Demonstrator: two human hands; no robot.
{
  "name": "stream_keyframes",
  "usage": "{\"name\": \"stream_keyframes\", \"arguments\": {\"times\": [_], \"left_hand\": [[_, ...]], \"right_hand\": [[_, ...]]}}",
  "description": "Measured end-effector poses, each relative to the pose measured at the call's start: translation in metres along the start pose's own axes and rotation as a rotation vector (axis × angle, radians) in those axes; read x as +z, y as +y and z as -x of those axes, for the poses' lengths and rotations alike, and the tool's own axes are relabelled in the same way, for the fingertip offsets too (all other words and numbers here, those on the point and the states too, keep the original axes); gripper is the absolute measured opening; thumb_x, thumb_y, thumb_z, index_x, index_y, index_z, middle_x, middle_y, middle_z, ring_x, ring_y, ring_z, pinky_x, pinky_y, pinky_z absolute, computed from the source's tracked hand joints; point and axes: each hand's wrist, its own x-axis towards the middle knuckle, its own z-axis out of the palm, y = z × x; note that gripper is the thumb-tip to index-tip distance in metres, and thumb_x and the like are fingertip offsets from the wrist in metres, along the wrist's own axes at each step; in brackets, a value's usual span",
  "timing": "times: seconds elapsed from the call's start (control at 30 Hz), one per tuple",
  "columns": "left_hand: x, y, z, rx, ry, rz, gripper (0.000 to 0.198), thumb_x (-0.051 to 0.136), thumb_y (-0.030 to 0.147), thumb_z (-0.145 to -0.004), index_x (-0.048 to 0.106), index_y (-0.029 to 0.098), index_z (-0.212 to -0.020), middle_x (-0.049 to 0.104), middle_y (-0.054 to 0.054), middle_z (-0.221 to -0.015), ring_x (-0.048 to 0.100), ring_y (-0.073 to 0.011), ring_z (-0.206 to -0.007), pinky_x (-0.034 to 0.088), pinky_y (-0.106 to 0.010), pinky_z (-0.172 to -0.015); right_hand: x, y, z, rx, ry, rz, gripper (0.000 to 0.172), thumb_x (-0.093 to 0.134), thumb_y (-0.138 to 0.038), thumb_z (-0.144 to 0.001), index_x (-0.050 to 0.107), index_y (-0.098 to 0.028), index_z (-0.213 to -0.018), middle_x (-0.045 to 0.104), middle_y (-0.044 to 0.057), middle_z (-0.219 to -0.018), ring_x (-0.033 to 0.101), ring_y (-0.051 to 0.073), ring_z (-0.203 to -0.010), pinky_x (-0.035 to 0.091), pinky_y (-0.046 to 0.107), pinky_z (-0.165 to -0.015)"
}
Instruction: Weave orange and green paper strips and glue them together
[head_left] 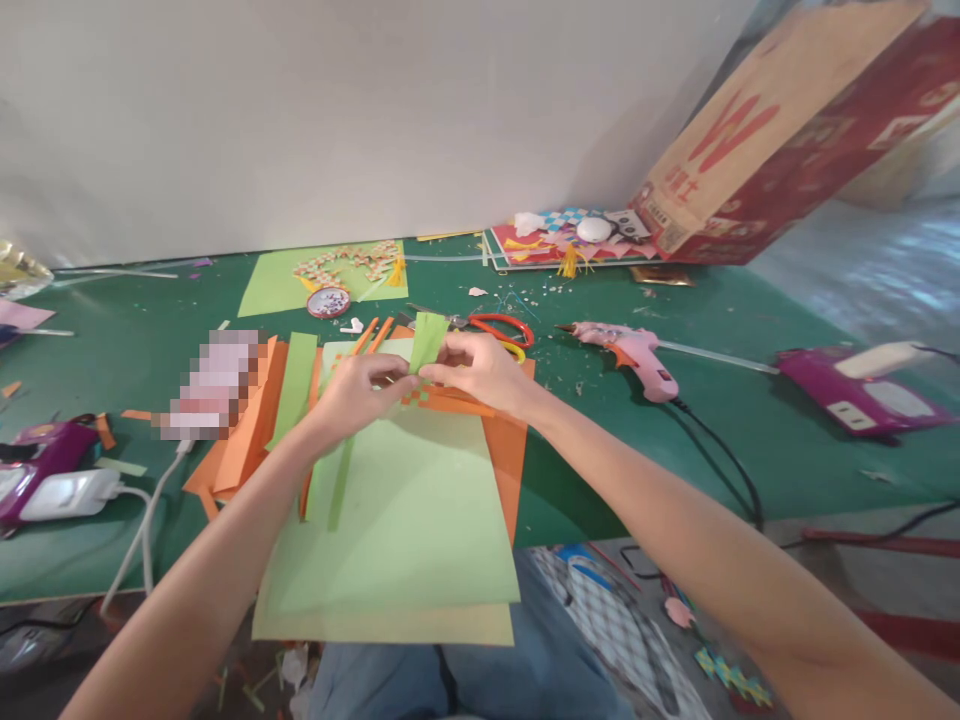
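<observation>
A folded green paper strip (427, 338) stands up between my two hands, above the light green paper sheets (412, 500). My right hand (484, 372) pinches it from the right side. My left hand (366, 392) closes on its lower edge, thumb and fingertips together. Under my fingers lies a small orange and green woven paper piece (417, 397), partly hidden by them. Orange paper strips (379, 335) stick out beyond my left hand. Just past my right hand lie scissors with red and yellow handles (504, 325), partly covered.
A pink glue gun (634, 355) with a cord lies to the right. Orange folded paper (251, 430) and a blurred-out phone (214, 385) on a cable are left. Purple power strips (862, 395) sit at both sides. A paper bag (750, 130) stands at the back right.
</observation>
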Motion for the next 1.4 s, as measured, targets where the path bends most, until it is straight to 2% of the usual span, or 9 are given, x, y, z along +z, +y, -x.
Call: {"name": "stream_keyframes", "arguments": {"times": [0.27, 0.43, 0.53, 0.77, 0.93, 1.0, 1.13, 1.23, 1.4], "left_hand": [[0.0008, 0.0025, 0.0007, -0.029, -0.056, -0.052, 0.031, 0.058, 0.035, -0.077, 0.050, 0.018, -0.052, 0.053, 0.004, -0.051, 0.048, -0.0091, -0.050, 0.037, -0.022, -0.050], [0.0004, -0.0001, 0.0001, -0.021, -0.020, -0.060, 0.034, 0.058, 0.033, -0.076, 0.042, 0.018, -0.050, 0.050, 0.004, -0.049, 0.051, -0.0095, -0.050, 0.035, -0.021, -0.049], [0.0001, -0.0014, 0.0001, -0.030, -0.012, -0.057, 0.033, 0.058, 0.034, -0.076, 0.044, 0.018, -0.051, 0.050, 0.004, -0.049, 0.053, -0.0103, -0.051, 0.036, -0.022, -0.049], [-0.0004, -0.0030, 0.0012, -0.063, -0.065, -0.073, 0.029, 0.057, 0.037, -0.079, 0.058, 0.018, -0.057, 0.064, 0.001, -0.059, 0.047, -0.0087, -0.048, 0.035, -0.023, -0.048], [-0.0018, -0.0005, -0.0003, -0.058, 0.022, -0.060, 0.029, 0.057, 0.038, -0.078, 0.058, 0.018, -0.056, 0.064, -0.001, -0.059, 0.052, -0.0106, -0.052, 0.038, -0.023, -0.051], [-0.0019, -0.0005, -0.0010, -0.056, 0.052, -0.065, 0.030, 0.058, 0.039, -0.077, 0.058, 0.018, -0.056, 0.064, -0.002, -0.059, 0.053, -0.0112, -0.052, 0.039, -0.023, -0.050], [-0.0012, -0.0047, -0.0013, -0.056, 0.036, -0.072, 0.031, 0.058, 0.043, -0.078, 0.060, 0.018, -0.059, 0.066, -0.003, -0.064, 0.053, -0.0118, -0.054, 0.040, -0.024, -0.051], [-0.0010, -0.0062, -0.0015, -0.057, 0.031, -0.090, 0.031, 0.058, 0.042, -0.078, 0.061, 0.019, -0.058, 0.066, -0.002, -0.062, 0.051, -0.0116, -0.052, 0.040, -0.025, -0.051], [-0.0020, -0.0018, -0.0024, -0.055, 0.128, -0.103, 0.032, 0.057, 0.040, -0.079, 0.059, 0.018, -0.055, 0.064, -0.002, -0.059, 0.045, -0.0100, -0.048, 0.036, -0.024, -0.049]], "right_hand": [[0.0016, -0.0005, 0.0003, 0.071, 0.070, -0.026, 0.034, 0.070, -0.046, -0.067, 0.053, -0.019, -0.059, 0.059, 0.001, -0.061, 0.056, 0.014, -0.063, 0.043, 0.029, -0.058], [0.0012, -0.0006, -0.0010, 0.028, -0.005, 0.016, 0.040, 0.070, -0.051, -0.066, 0.050, -0.018, -0.056, 0.052, -0.002, -0.058, 0.047, 0.011, -0.057, 0.038, 0.028, -0.058], [0.0017, -0.0008, -0.0011, 0.027, -0.005, 0.048, 0.042, 0.069, -0.054, -0.066, 0.049, -0.018, -0.054, 0.048, -0.003, -0.055, 0.041, 0.009, -0.054, 0.034, 0.027, -0.055], [0.0003, -0.0014, -0.0006, 0.019, 0.086, 0.049, 0.041, 0.070, -0.051, -0.067, 0.048, -0.018, -0.054, 0.044, -0.005, -0.053, 0.037, 0.008, -0.052, 0.032, 0.026, -0.053], [-0.0003, 0.0016, -0.0006, 0.029, -0.025, -0.019, 0.036, 0.070, -0.051, -0.066, 0.057, -0.017, -0.060, 0.055, -0.001, -0.061, 0.047, 0.010, -0.059, 0.037, 0.027, -0.057], [-0.0001, 0.0038, -0.0011, 0.036, -0.028, -0.011, 0.033, 0.069, -0.049, -0.068, 0.061, -0.017, -0.061, 0.058, 0.000, -0.062, 0.049, 0.011, -0.060, 0.037, 0.027, -0.057], [-0.0003, 0.0061, -0.0015, 0.038, 0.007, 0.032, 0.030, 0.069, -0.045, -0.070, 0.064, -0.017, -0.062, 0.058, 0.000, -0.061, 0.049, 0.011, -0.058, 0.036, 0.027, -0.057], [-0.0013, 0.0038, -0.0006, 0.063, -0.017, 0.035, 0.030, 0.068, -0.044, -0.072, 0.062, -0.017, -0.061, 0.058, 0.000, -0.059, 0.047, 0.010, -0.055, 0.034, 0.026, -0.055], [-0.0035, -0.0022, 0.0016, 0.032, -0.037, 0.088, 0.036, 0.063, -0.036, -0.080, 0.055, -0.017, -0.049, 0.055, -0.002, -0.052, 0.040, 0.006, -0.049, 0.032, 0.025, -0.056]]}}
